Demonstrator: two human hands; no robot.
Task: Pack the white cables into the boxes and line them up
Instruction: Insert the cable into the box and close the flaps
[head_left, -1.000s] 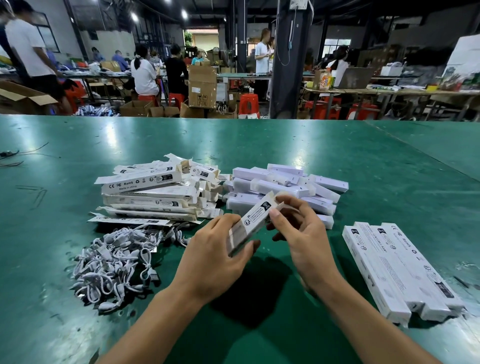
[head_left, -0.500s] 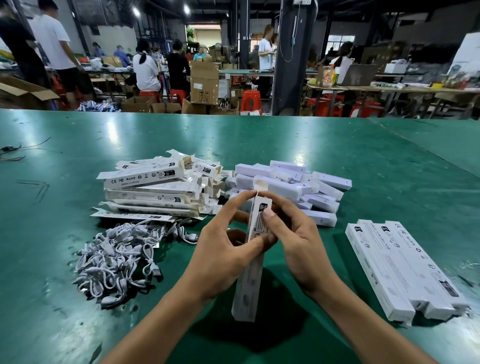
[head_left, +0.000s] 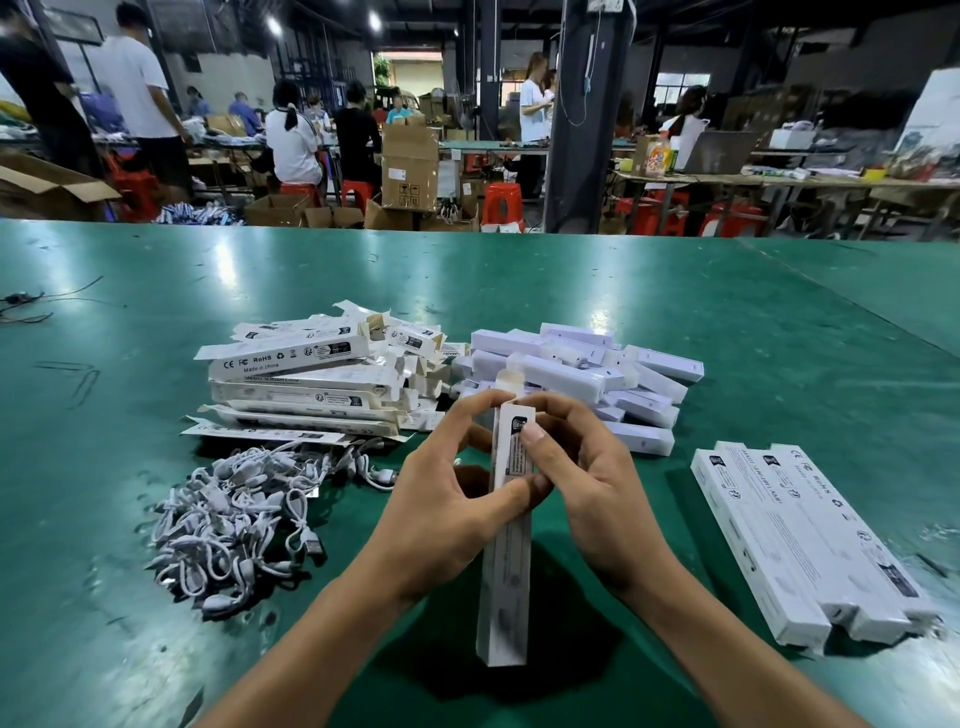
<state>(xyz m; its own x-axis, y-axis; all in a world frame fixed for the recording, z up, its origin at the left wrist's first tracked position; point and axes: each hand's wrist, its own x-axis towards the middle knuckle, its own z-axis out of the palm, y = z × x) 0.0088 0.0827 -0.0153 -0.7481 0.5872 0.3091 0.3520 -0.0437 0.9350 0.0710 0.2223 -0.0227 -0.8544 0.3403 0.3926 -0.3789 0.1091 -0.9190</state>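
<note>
the left hand (head_left: 441, 525) and right hand (head_left: 602, 499) both pinch a long, narrow white cardboard box (head_left: 506, 571) — upright between them. a tangled heap of white cables (head_left: 234, 525) lies at nine o'clock.

I see a white box (head_left: 506, 571) with black print in my left hand (head_left: 441, 509); white cables (head_left: 234, 525) to its left; green table (head_left: 675, 291).
</note>
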